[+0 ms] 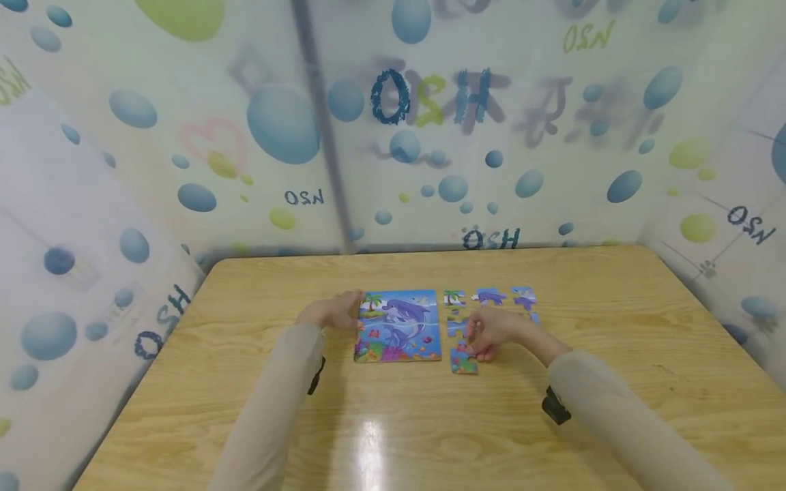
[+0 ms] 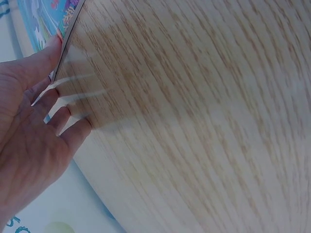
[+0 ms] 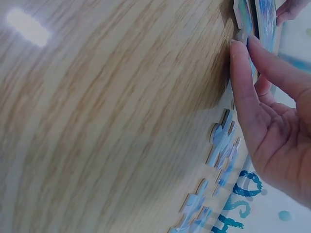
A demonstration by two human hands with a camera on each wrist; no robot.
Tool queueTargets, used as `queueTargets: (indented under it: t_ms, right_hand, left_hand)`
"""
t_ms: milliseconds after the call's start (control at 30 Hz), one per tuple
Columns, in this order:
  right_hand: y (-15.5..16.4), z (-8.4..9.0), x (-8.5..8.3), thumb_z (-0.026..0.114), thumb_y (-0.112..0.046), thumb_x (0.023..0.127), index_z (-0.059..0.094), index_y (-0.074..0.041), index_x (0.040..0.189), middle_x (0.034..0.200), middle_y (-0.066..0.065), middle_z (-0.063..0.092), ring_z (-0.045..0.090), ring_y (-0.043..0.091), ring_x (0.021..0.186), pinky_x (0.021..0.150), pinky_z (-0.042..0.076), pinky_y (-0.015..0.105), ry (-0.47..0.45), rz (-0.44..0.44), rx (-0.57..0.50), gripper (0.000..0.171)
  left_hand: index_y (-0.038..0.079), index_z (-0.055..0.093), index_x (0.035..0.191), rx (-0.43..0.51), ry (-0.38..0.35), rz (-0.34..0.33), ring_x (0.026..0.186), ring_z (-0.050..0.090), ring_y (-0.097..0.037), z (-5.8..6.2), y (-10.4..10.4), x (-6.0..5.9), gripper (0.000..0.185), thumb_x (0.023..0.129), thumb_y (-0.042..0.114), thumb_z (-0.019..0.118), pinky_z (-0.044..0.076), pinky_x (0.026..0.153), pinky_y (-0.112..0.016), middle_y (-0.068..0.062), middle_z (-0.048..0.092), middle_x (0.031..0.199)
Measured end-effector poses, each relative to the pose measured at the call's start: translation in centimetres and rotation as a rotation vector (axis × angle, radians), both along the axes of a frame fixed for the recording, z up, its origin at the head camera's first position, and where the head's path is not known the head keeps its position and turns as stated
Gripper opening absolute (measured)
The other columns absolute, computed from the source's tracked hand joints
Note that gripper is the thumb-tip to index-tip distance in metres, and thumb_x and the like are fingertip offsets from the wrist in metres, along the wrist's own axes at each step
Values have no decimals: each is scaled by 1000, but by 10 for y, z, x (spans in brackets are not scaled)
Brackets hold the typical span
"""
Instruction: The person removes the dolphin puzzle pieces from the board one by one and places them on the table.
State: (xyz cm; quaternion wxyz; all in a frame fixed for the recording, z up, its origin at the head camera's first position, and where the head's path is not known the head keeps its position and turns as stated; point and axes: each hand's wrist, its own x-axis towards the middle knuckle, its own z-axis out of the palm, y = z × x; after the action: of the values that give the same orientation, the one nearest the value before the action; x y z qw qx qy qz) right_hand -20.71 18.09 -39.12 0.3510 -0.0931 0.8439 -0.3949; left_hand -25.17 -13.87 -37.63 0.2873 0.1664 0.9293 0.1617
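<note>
A square dolphin picture board [image 1: 398, 326] lies flat on the wooden table. My left hand [image 1: 341, 311] is at its left edge; in the left wrist view the thumb [image 2: 51, 48] touches the board's rim and the other fingers extend beside it. To the right of the board, my right hand [image 1: 494, 331] pinches a puzzle piece [image 1: 463, 361] with coral colours between thumb and index finger. That piece [image 3: 244, 14] appears near the board in the right wrist view. The hand partly covers neighbouring pieces, including a blue one [image 1: 456, 329].
More loose pieces lie in rows right of the board: a palm tree piece [image 1: 454, 297], a dolphin piece [image 1: 489, 296] and a far right piece [image 1: 524, 295]. Around the wooden table [image 1: 276, 286] hang printed curtains [image 1: 528, 204], at the back and both sides.
</note>
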Motion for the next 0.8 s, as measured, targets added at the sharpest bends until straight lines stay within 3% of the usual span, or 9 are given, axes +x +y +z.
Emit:
queueTargets:
  t_ms: [300, 500, 800]
  right_hand:
    - [-6, 3, -2, 69, -4, 80, 50, -2, 93, 62, 3, 58, 56, 8, 50, 50, 52, 19, 29, -43, 86, 23]
    - [-10, 10, -7, 66, -10, 84, 52, 2, 100, 61, 1, 53, 49, 10, 52, 51, 45, 21, 147, 16, 47, 25]
    - [-30, 7, -12, 63, -16, 88, 51, 4, 118, 97, 13, 60, 59, 19, 77, 65, 51, 29, 259, 106, -59, 38]
  left_hand:
    - [5, 18, 148, 13, -19, 19, 144, 10, -38, -1, -2, 0, 68, 93, 21, 55, 13, 117, -54, -18, 14, 156]
    - [9, 16, 149, 3, -30, 56, 145, 6, -37, -1, -2, 1, 69, 94, 22, 55, 10, 117, -56, -16, 10, 157]
    - [7, 20, 148, -25, 4, 30, 144, 10, -36, -2, 0, 0, 65, 94, 23, 54, 12, 118, -52, -18, 15, 156]
